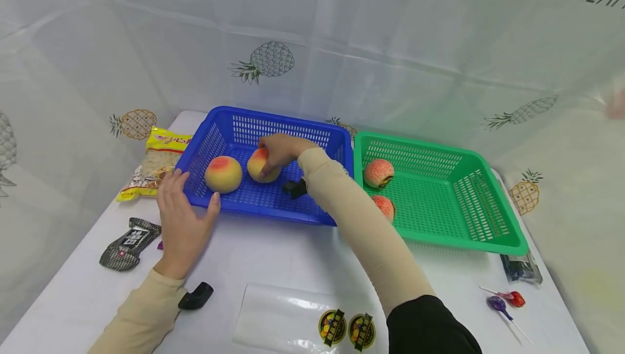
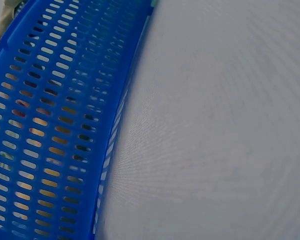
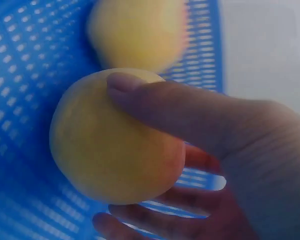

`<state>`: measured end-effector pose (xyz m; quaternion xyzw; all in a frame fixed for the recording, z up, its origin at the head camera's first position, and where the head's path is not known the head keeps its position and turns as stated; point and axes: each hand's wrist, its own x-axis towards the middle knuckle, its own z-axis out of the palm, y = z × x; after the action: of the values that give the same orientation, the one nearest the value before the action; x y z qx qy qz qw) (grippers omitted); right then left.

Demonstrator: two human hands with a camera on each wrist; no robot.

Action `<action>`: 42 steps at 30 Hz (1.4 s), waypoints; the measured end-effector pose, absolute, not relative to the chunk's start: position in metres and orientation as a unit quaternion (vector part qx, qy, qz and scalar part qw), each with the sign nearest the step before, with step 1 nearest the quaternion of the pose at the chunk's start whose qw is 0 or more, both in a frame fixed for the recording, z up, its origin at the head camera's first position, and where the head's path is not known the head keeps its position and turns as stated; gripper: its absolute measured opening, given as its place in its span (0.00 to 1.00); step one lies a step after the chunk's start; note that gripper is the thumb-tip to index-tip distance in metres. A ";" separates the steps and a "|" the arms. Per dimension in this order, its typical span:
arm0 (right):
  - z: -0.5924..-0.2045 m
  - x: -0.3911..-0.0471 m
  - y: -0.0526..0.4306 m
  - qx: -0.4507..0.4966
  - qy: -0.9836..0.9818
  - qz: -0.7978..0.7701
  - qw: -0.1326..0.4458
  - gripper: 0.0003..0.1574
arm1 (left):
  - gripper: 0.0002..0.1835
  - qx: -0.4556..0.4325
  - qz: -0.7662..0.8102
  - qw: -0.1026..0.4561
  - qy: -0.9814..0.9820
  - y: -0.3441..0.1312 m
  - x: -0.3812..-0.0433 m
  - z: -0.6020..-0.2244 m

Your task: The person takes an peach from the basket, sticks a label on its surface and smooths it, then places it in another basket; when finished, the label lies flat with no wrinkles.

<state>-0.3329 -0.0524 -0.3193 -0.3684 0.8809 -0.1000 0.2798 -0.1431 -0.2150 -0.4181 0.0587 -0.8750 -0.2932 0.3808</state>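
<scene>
My right hand (image 1: 284, 150) reaches into the blue basket (image 1: 273, 212) and grips a yellow peach (image 1: 261, 169) with a red blush. In the right wrist view, the thumb lies across the held peach (image 3: 110, 145) and the fingers pass behind it. A second peach (image 1: 223, 174) sits to its left in the same basket. At the basket's front left corner, my left hand (image 1: 183, 224) is spread, its fingertips by the left rim and its thumb at the front rim. The left wrist view shows the slotted basket wall (image 2: 50, 130) and white tablecloth.
A green basket (image 1: 439, 197) with two speckled red fruits (image 1: 378, 173) adjoins on the right. A yellow snack bag (image 1: 161, 159) and a black packet (image 1: 129, 244) lie left. In front is a clear plastic bag (image 1: 283, 316); lollipops (image 1: 497, 303) and a dark packet (image 1: 521, 268) lie right.
</scene>
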 end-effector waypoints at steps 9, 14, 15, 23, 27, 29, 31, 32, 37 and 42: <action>-0.244 -0.253 0.017 -0.369 0.917 -0.127 0.087 0.47 | 0.37 0.048 -0.299 0.389 -0.870 -0.213 -0.143 -0.417; -0.229 -0.191 0.059 -0.372 0.915 -0.153 0.033 0.45 | 0.37 0.049 -0.304 0.394 -0.866 -0.215 -0.141 -0.417; -0.231 -0.181 0.066 -0.368 0.916 -0.154 0.029 0.44 | 0.36 0.048 -0.306 0.398 -0.863 -0.215 -0.140 -0.417; -0.277 -0.135 0.109 -0.344 0.924 -0.156 0.061 0.45 | 0.34 0.035 -0.313 0.423 -0.850 -0.216 -0.147 -0.417; -0.310 -0.128 0.116 -0.337 0.924 -0.159 0.084 0.47 | 0.35 0.039 -0.311 0.407 -0.858 -0.216 -0.146 -0.419; -0.326 -0.128 0.117 -0.336 0.925 -0.157 0.083 0.47 | 0.35 0.039 -0.306 0.402 -0.862 -0.217 -0.146 -0.419; -0.339 -0.129 0.116 -0.337 0.926 -0.152 0.077 0.47 | 0.34 0.039 -0.303 0.399 -0.864 -0.218 -0.145 -0.418; -0.345 -0.130 0.116 -0.337 0.927 -0.148 0.073 0.47 | 0.34 0.038 -0.305 0.399 -0.864 -0.219 -0.145 -0.418; -0.362 -0.135 0.118 -0.339 0.925 -0.153 0.080 0.46 | 0.33 0.043 -0.328 0.393 -0.858 -0.215 -0.145 -0.418; -0.370 -0.137 0.125 -0.358 0.912 -0.173 0.101 0.46 | 0.33 0.045 -0.338 0.384 -0.858 -0.212 -0.146 -0.417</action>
<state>-0.1367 0.1250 -0.3701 -0.3578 0.9121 -0.1726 0.1009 -0.1458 -0.2124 -0.4174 0.0446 -0.8580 -0.3376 0.3845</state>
